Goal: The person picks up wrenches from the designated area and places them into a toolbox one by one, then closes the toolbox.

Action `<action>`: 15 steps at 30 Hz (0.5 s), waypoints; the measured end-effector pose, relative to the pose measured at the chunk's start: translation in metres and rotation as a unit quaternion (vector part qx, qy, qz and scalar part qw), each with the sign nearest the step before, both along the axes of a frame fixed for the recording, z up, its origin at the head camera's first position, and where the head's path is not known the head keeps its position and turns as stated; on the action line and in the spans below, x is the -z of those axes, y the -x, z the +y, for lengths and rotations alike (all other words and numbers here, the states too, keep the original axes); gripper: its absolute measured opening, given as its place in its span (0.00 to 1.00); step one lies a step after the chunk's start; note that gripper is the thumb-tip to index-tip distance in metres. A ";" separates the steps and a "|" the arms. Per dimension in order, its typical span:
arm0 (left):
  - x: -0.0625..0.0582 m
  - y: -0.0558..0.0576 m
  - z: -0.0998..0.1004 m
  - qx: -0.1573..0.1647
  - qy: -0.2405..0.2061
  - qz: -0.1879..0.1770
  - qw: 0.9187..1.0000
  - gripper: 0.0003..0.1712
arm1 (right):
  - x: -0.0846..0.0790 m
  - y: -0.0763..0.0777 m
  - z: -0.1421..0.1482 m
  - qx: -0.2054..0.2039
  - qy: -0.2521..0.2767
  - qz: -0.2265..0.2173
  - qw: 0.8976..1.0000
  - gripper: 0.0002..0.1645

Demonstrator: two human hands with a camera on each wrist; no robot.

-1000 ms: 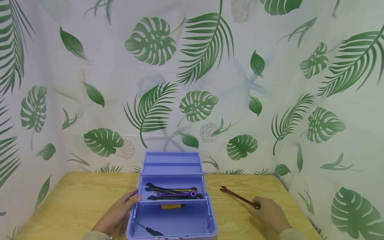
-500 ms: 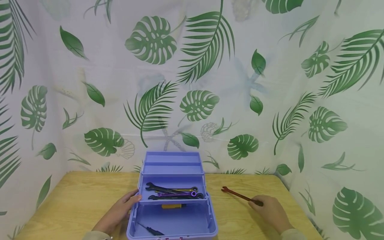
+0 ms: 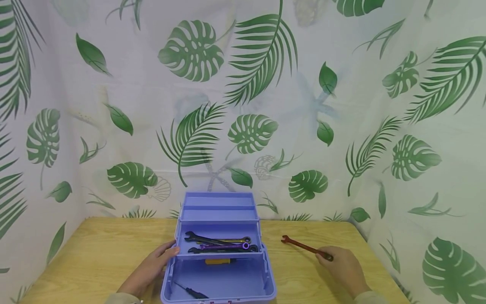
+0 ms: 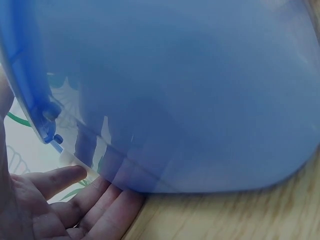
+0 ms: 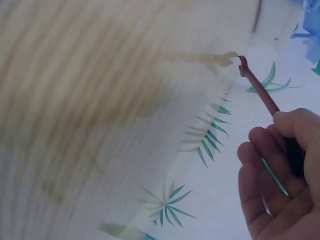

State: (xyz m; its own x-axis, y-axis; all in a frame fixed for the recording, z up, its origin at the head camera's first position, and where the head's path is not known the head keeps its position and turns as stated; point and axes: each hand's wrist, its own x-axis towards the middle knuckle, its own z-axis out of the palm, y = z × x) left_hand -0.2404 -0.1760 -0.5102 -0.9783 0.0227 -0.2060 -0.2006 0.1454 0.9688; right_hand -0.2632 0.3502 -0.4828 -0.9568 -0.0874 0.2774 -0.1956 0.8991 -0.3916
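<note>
A purple-blue toolbox (image 3: 220,279) stands open on the wooden table. In the head view, my left hand (image 3: 153,267) is at its left side, thumb at the raised tray's corner. The left wrist view shows fairly straight fingers (image 4: 107,210) touching the box's outer wall. To the right of the box, my right hand (image 3: 343,270) pinches a reddish wrench (image 3: 303,246) near its dark end, the jaw end pointing left and away. The right wrist view shows the wrench (image 5: 260,90) between thumb and fingers, its jaw end above the table and its near end partly hidden by the hand.
Several wrenches (image 3: 222,243), black, purple and gold, lie in the raised tray (image 3: 243,230). In the lower compartment are a dark screwdriver (image 3: 193,292) and a yellow-handled tool (image 3: 217,261) partly under the tray. A leaf-patterned curtain (image 3: 247,84) surrounds the table (image 3: 102,253).
My right hand has shifted slightly right, and the wrench has turned a little in its fingers. The left hand stays on the toolbox.
</note>
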 end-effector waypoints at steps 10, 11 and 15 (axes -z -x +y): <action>0.002 0.003 -0.001 0.000 0.010 -0.009 1.000 0.49 | 0.000 -0.002 -0.006 -0.047 -0.013 0.096 0.994 0.06; 0.002 0.003 -0.001 0.001 0.008 -0.008 1.000 0.49 | 0.001 -0.002 -0.006 -0.055 -0.010 0.109 0.992 0.07; 0.003 0.002 -0.001 0.003 0.007 -0.004 1.000 0.48 | 0.005 -0.001 -0.005 -0.086 -0.003 0.161 0.983 0.10</action>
